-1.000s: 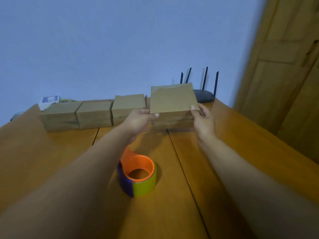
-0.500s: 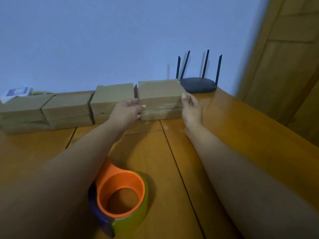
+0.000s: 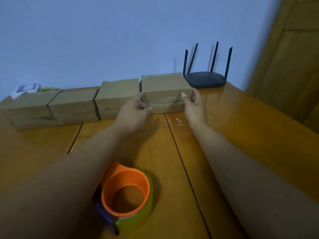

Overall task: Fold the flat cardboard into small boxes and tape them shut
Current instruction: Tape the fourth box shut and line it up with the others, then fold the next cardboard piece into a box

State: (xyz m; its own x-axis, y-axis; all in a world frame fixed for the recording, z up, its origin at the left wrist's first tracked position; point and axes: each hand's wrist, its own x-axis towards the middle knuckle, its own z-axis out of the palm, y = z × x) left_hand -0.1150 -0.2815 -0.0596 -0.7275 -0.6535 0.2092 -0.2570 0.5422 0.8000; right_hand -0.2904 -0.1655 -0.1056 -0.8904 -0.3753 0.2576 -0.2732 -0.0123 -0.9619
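At the far edge of the bench point(image 3: 241, 135), the rightmost box point(image 3: 165, 90) now stands set down at the end of a row of boxes; a second ago it was tilted up in the air, and half a second ago it was just reaching the surface. Both hands have eased since then. The left hand point(image 3: 134, 112) rests at the box's near left corner with fingers loosely curled, touching the front face but no longer clasping it. The right hand point(image 3: 195, 106) touches the near right corner, its grip slack, thumb on the front face. Left of it, three more closed boxes point(image 3: 74, 104) stand side by side, nearly touching. A black router point(image 3: 205, 79) sits just behind the rightmost box. Nearer, an orange-cored tape roll point(image 3: 127, 195) lies beside the left forearm.
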